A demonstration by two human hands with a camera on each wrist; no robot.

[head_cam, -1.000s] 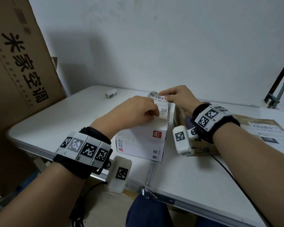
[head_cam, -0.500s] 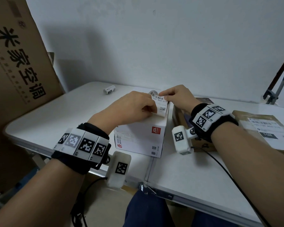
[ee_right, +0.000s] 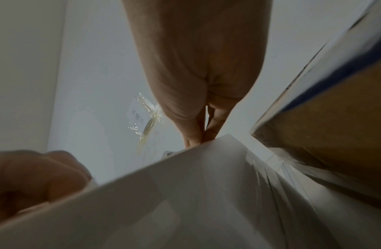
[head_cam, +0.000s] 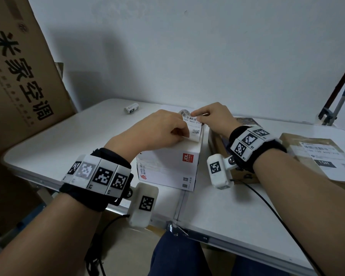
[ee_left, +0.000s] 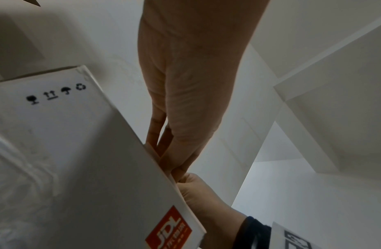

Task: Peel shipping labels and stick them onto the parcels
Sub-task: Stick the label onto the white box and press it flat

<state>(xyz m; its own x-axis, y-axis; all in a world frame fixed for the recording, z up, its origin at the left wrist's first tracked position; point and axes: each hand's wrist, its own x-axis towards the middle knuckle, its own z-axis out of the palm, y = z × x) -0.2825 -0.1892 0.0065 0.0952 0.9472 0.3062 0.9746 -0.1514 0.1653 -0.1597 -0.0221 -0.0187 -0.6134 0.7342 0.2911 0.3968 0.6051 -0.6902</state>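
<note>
A large brown cardboard carton (head_cam: 18, 76) printed with black characters is leaned at the left of a white folding table (head_cam: 217, 212), on which a white rectangular cardboard parcel with a red logo (head_cam: 167, 166) is set beside a brown cardboard parcel already labelled (head_cam: 317, 156). A white printed shipping label with a barcode (head_cam: 194, 126) is held over the white parcel's far right top edge, pinched by the left hand (head_cam: 157, 130) at its lower left and by the right hand (head_cam: 213, 118) at its upper edge. A small white cylindrical roll (head_cam: 131, 108) is seen lying near the table's far edge.
</note>
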